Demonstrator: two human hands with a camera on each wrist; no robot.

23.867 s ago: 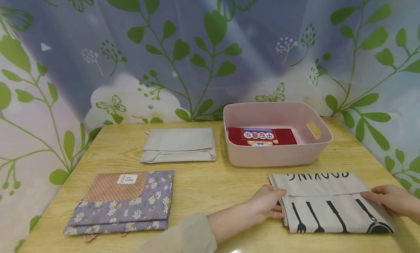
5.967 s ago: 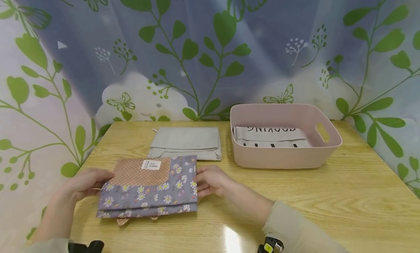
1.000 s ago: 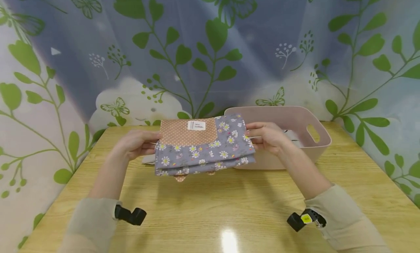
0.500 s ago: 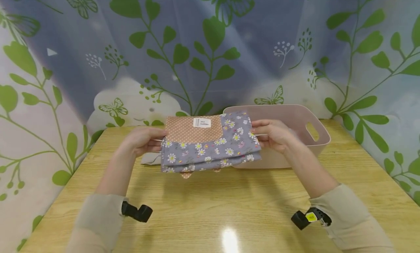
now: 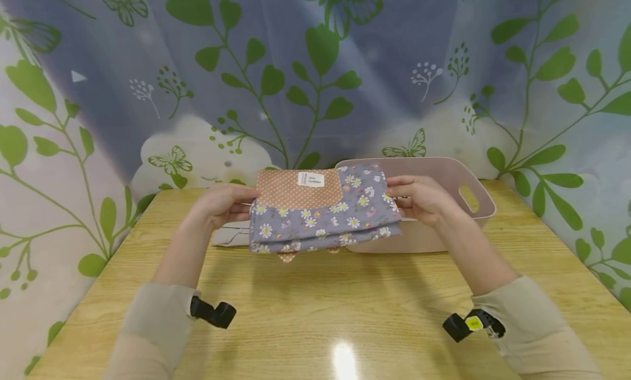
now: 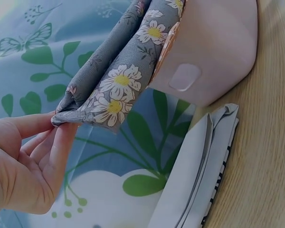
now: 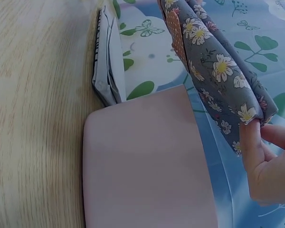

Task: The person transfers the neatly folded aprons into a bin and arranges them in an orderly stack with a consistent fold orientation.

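Note:
A folded grey-purple daisy-print apron (image 5: 320,221) with an orange dotted pocket and a white label hangs in the air above the table. My left hand (image 5: 219,205) pinches its left edge between thumb and fingers, also seen in the left wrist view, where the apron's corner (image 6: 107,102) is gripped. At the opposite edge my right hand (image 5: 426,202) pinches the apron, its thumb on top. The right wrist view shows the fingers on the apron's end (image 7: 223,71). Behind the apron's right end stands a pink plastic bin (image 5: 419,240), its contents mostly hidden.
A folded pale grey cloth (image 5: 230,235) lies on the wooden table (image 5: 296,314) behind the apron, mostly covered from the head view. It sits left of the bin. A leaf-patterned curtain (image 5: 276,111) hangs at the table's back edge.
The white cooking-print cloth went from the table into the bin, over the red one. Both hands lifted the daisy apron from the left; within the last second it moved slightly right and up.

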